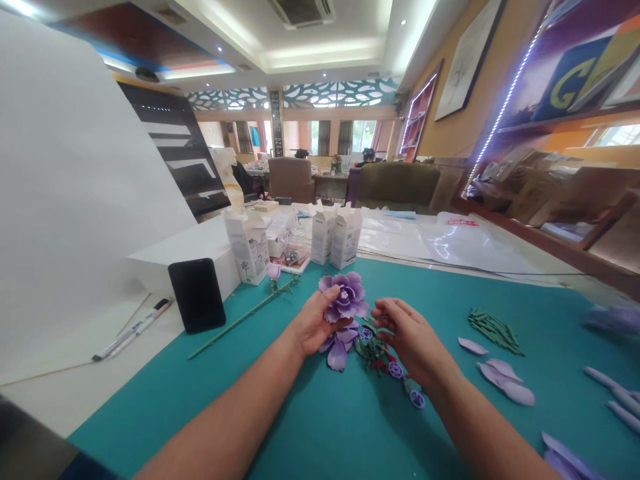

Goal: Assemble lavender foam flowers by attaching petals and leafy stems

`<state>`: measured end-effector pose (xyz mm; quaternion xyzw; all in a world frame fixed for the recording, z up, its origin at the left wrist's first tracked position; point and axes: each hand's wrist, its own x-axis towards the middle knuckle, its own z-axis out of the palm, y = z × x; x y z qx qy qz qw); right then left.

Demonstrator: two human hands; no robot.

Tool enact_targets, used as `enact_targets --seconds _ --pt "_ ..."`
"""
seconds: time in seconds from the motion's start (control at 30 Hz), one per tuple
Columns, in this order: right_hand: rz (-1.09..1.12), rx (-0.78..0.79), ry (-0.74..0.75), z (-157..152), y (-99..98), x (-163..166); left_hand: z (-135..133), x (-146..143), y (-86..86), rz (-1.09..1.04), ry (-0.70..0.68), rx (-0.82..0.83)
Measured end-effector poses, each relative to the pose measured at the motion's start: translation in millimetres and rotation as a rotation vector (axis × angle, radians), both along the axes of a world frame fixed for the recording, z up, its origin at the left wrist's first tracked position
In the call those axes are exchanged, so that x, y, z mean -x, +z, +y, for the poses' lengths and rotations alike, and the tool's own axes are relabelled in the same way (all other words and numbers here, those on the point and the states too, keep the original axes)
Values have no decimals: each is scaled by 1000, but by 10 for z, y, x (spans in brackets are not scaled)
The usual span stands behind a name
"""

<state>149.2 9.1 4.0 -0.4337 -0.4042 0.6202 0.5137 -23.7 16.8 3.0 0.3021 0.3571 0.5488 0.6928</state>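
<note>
My left hand (320,320) grips a purple toy flower (346,297) by its edge, thumb on the upper petals and fingers beneath. Layered petals ring its small pale centre, which faces me. Just to the right, my right hand (403,327) hovers with its fingers curled; whether a small piece sits between the fingertips I cannot tell. Below the held flower lie loose purple petals (339,353). Beside them is a pile of green pieces (371,352) with red bits and small purple wheel-shaped parts (417,399), partly hidden by my right hand.
A green mat (240,413) covers the table. On the left are a black phone (197,295), pens (133,330) and a long-stemmed pink rose (240,319). White boxes (346,237) stand behind. Green sticks (495,331) and pale petals (507,381) lie right.
</note>
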Motion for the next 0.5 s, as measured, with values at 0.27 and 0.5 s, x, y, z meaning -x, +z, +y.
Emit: enact_targets --seconds 0.27,0.5 --pt "251 306 93 -193 40 262 -67 -15 42 424 203 -348" --pt "422 344 192 -179 57 260 -120 -25 -75 1121 251 -981"
